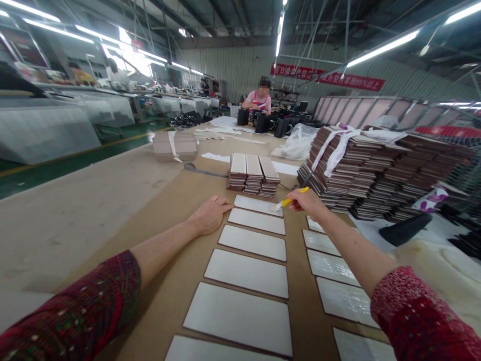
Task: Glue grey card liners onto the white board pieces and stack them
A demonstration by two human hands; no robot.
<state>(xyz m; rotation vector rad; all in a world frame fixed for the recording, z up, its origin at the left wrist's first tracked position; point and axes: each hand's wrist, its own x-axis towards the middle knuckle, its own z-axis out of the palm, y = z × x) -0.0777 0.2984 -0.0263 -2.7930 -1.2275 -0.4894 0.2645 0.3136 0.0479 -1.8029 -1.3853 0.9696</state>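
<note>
My right hand (306, 203) is closed around the yellow handle of a brush (288, 200). The brush's pale bristles touch the right end of the farthest white panel (255, 202) in a column of flat, dark-edged rectangular panels. At that panel's left end my left hand (213, 213) lies low on the brown surface, holding nothing, with its fingertips at the edge. Nearer panels (246, 273) run in a row toward me. Beneath my right arm is a second column of panels (332, 265), with a wet-looking shine on several of them.
Just beyond the column stand small stacks of panels (253, 175). Large piled stacks (361, 165), tied with white strips, rise at the right. A bundled stack (175, 146) sits at the far left. Across the table a person (259, 98) works behind black upright items (263, 123).
</note>
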